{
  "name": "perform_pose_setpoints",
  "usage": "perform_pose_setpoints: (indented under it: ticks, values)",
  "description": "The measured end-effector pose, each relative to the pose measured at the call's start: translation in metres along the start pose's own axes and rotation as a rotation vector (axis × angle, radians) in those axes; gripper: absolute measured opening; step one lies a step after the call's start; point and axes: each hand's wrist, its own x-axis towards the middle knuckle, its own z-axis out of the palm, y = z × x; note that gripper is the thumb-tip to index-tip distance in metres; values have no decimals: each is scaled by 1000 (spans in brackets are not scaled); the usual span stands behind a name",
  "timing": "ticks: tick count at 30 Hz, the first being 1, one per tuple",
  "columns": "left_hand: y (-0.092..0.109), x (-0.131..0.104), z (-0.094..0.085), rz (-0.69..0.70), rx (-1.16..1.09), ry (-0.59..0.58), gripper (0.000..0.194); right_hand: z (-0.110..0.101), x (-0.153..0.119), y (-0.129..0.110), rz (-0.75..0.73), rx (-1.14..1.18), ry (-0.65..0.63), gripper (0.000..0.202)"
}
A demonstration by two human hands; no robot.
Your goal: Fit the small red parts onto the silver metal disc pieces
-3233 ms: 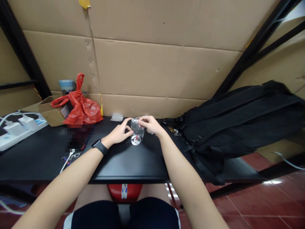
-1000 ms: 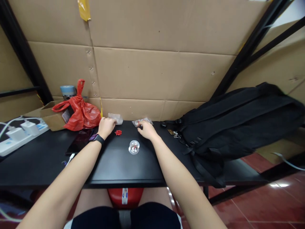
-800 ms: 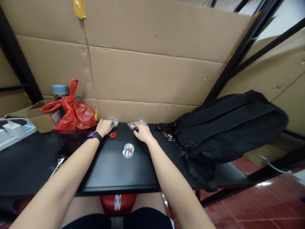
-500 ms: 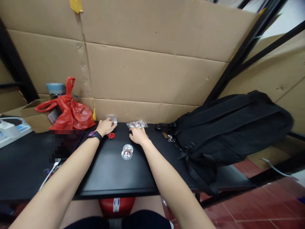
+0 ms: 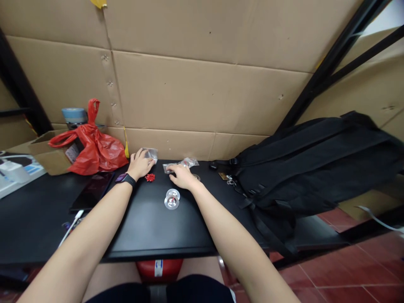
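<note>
My left hand, with a dark watch on its wrist, rests at the back of the black table with fingers apart on a clear plastic bag. A small heap of red string lies just beside it. My right hand is over another clear bag that holds shiny round pieces; its fingertips touch the bag, and whether they pinch it is unclear. Two shiny silver discs overlap on the table in front of my hands. Another round piece shows partly beside my right wrist.
A red plastic bag and cardboard box stand at the back left, near a power strip and a dark phone. A black backpack lies right, keys beside it. Cardboard walls the back.
My left hand has moved slightly up onto the clear bag, its fingers more spread. My right hand has shifted left over its bag, which now looks spread out. The view has shifted slightly.
</note>
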Motion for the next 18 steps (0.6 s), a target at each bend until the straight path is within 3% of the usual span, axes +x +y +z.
perform_pose_setpoints:
  ticks: [3, 6, 10, 18]
  values:
    - [-1, -1, -2, 11, -21, 36, 42, 2, -1, 4, 44, -13, 53, 42]
    - [-1, -3, -4, 11, -44, 45, 41, 4, -1, 7, 50, -22, 4, 49]
    - [1, -4, -6, 9, -75, 48, 38, 6, 0, 6, 55, -42, -9, 42]
    - [3, -4, -2, -15, -13, -112, 44, 6, 2, 5, 81, -62, 5, 28]
